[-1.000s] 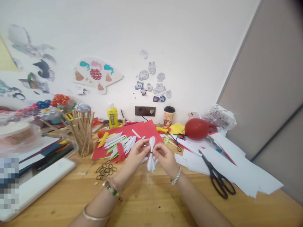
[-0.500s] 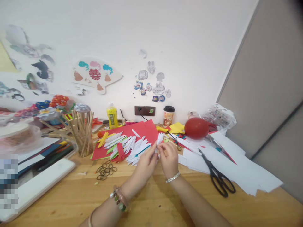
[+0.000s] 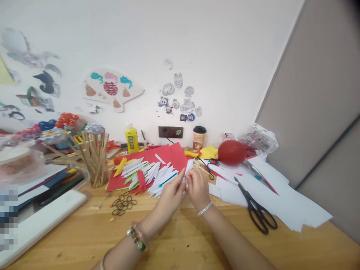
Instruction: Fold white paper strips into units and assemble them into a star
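My left hand and my right hand meet over the middle of the table, fingers closed around a folded white paper piece. Its pale tip sticks up above my fingertips; the lower part is mostly hidden. A small dark bit, perhaps a band, shows at the pinch. Just left of my hands, folded white paper strips lie on red paper, with a red folded strip and yellow strips among them. Dark elastic bands lie in a heap on the wood nearer to me.
Black scissors rest on white paper sheets at the right, near a red balloon. A lidded cup and a yellow bottle stand by the wall. Left are a jar of wooden sticks and a long white case.
Both hands stay together on the white paper piece; the right fingers have curled in closer to the left ones. The whole view has shifted slightly.
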{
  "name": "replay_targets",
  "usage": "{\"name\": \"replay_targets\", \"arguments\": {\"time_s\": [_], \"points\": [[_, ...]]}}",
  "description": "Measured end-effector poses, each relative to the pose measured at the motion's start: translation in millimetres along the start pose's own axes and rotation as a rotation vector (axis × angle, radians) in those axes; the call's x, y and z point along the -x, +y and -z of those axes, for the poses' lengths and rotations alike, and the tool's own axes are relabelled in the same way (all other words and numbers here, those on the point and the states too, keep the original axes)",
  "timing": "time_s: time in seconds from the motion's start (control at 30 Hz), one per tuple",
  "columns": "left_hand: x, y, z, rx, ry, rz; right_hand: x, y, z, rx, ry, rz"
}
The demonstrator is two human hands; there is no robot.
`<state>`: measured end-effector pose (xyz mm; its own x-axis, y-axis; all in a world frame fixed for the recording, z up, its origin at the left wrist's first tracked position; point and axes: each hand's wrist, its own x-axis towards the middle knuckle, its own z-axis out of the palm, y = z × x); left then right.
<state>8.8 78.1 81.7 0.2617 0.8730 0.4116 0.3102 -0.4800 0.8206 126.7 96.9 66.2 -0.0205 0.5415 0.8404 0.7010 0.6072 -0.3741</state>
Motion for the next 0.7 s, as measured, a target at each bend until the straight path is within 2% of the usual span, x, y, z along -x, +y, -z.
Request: {"name": "replay_targets", "arguments": {"time_s": [0.1,0.23,0.3,0.4,0.43,0.47,0.57,0.7], "points": [[0.1,-1.7,0.6,0.032,0.019,0.034,2.2,0.7,-1.4,0.011,-0.025,0.029],[1.2,-3.6,0.7,0.028,0.049,0.016,4.5,-4.1,-0.7,0.005,-0.137,0.139],[0.8,-4.3,0.6,0.045,0.045,-0.005,2.2,-4.6,3.2,-0.024,-0.129,0.116],[-2.5,-6.4,2.0,0.135,0.060,-0.004,-5.2,1.6,10.8,-0.116,0.064,-0.042],[-4.3,-7.6,3.0,0.171,0.072,0.009,-7.7,4.9,12.3,-0.178,0.081,-0.104],[-6.2,-8.9,4.5,0.205,0.079,0.031,-9.6,8.4,12.8,-0.271,0.050,-0.160],[-11.7,-13.4,10.2,0.259,0.054,0.124,-10.9,16.2,8.3,-0.620,-0.209,-0.338],[-14.1,-16.3,16.4,0.159,-0.002,0.149,-7.2,17.9,-0.1,-0.775,-0.275,-0.462]]}}
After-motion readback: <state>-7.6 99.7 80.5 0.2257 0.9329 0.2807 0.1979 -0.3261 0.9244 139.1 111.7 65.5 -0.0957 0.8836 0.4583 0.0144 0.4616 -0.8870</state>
